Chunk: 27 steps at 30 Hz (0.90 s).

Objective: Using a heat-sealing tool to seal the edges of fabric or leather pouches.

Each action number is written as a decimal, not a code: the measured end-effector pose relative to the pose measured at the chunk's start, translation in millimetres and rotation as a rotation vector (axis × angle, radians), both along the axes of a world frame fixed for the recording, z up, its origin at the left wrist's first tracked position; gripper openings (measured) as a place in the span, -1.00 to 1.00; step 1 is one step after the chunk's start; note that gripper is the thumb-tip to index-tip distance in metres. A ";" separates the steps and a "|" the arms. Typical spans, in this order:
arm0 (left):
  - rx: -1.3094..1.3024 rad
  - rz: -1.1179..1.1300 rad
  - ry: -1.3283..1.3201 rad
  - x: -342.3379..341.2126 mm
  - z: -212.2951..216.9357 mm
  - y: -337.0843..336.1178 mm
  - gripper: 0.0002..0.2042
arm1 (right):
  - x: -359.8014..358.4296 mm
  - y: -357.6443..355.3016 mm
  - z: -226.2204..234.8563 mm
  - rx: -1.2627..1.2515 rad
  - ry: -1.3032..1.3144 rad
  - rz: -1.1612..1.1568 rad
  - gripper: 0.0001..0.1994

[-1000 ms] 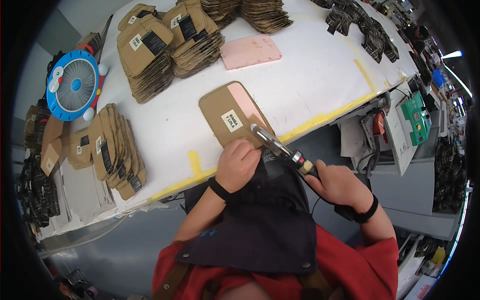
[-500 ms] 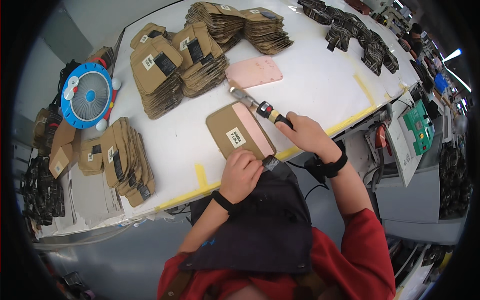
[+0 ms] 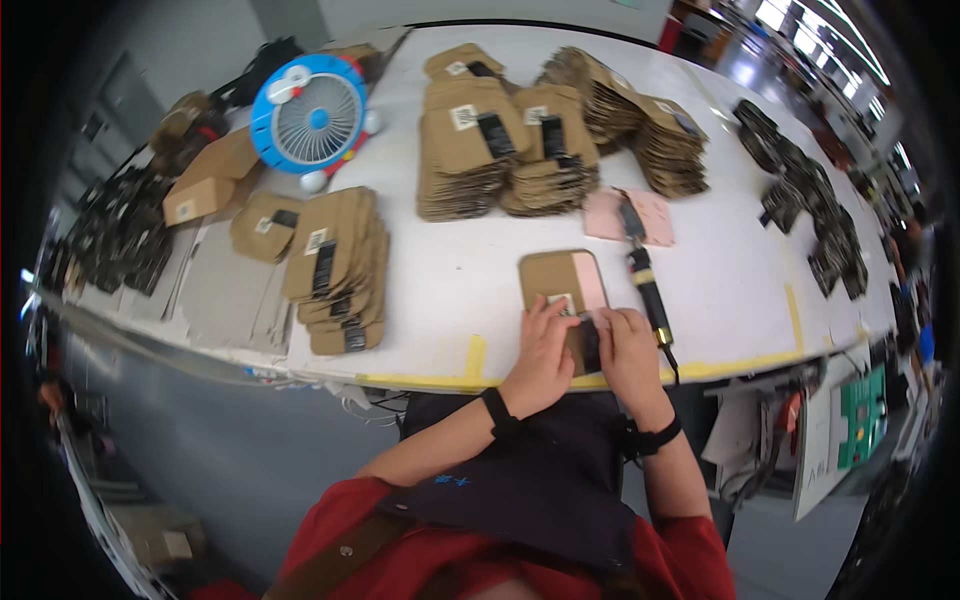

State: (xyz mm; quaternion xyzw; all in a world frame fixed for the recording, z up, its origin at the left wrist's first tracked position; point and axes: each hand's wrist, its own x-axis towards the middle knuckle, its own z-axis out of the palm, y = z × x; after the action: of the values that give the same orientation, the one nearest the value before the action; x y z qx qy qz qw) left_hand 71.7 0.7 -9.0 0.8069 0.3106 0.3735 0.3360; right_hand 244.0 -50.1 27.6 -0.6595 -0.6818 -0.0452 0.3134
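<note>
A brown rounded panel (image 3: 540,272) with a pink strip (image 3: 590,283) along its right side lies at the table's front edge. My left hand (image 3: 543,350) rests on its lower part, fingers stretched out and partly covering a white label (image 3: 560,300). Between my hands sits a black tag (image 3: 587,345) at the panel's lower end. My right hand (image 3: 630,350) is closed, thumb and fingertips pinching at the tag's right edge. Right of it lies a black-handled hand tool (image 3: 648,298) with a cord, its metal tip on a pink pad (image 3: 655,218).
Stacks of brown panels (image 3: 465,150) with black tags stand at the back, and another stack (image 3: 335,250) at left. A blue toy-like fan (image 3: 310,115) and a cardboard box (image 3: 210,180) are beyond. Dark patterned pieces (image 3: 800,190) lie at right. Yellow tape (image 3: 720,368) lines the front edge.
My right hand has let go of the hand tool, which now lies on the table with its tip on the pink pad. That hand has come to the tag. The view has turned.
</note>
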 end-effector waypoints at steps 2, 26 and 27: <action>-0.050 -0.018 0.002 -2.5 3.8 -1.5 -0.46 | -7.4 0.8 -5.5 -0.049 0.138 -0.098 -0.71; -0.775 0.362 -0.429 -135.1 89.4 74.0 -0.84 | -7.7 13.3 -39.1 -0.049 1.176 0.139 -0.83; -0.778 0.355 -0.421 -129.1 85.4 71.5 -0.84 | -10.0 13.1 -33.3 -0.075 1.160 0.150 -0.82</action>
State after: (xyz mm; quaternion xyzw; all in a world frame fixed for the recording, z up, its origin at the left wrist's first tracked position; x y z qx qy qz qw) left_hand -57.4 72.2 76.4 0.4622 0.4857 0.4365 0.5999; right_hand 234.0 -37.0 -5.8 -0.5371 -0.4448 0.3695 0.6141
